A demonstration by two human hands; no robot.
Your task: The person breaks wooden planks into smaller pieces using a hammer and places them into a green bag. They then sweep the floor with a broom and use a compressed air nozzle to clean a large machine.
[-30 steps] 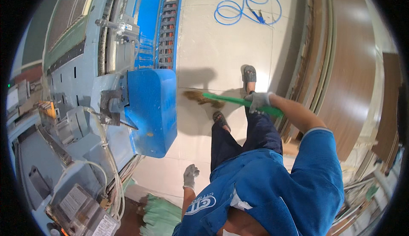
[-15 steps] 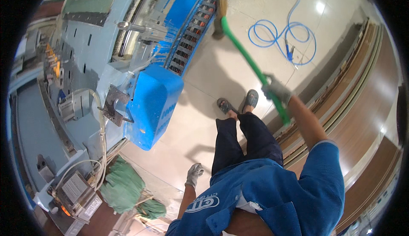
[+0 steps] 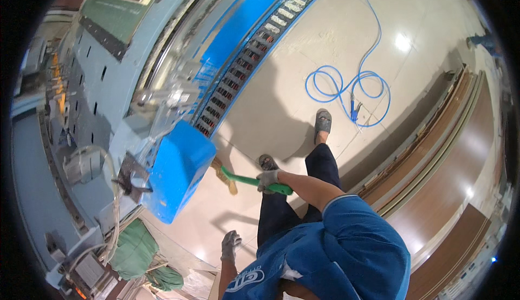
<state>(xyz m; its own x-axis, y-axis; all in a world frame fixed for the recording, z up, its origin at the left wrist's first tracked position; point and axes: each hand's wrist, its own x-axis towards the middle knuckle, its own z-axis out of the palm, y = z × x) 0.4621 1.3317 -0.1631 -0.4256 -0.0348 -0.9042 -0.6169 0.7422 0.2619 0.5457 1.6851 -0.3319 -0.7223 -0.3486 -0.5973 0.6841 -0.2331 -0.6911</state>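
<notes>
My right hand (image 3: 267, 181), in a grey work glove, is wrapped round the green handle of a short broom (image 3: 242, 178). Its tan bristles (image 3: 226, 180) hang low over the floor, beside the rounded blue cover (image 3: 181, 170) of a machine. The handle's thick end pokes out past my fist, in front of my legs. My left hand (image 3: 230, 245), gloved as well, hangs at my left side with its fingers curled in and nothing seen in them.
The long grey-blue machine (image 3: 116, 78) fills the left, with a row of dark slotted blocks (image 3: 237, 74) along its edge. A coiled blue air hose (image 3: 351, 86) lies on the tiles ahead. Stacked brown boards (image 3: 433, 175) line the right. Green cloth (image 3: 135, 248) lies at lower left.
My right hand has swung the broom down and left, from far ahead to beside the blue cover. My feet have moved apart in a step. My left hand stays curled.
</notes>
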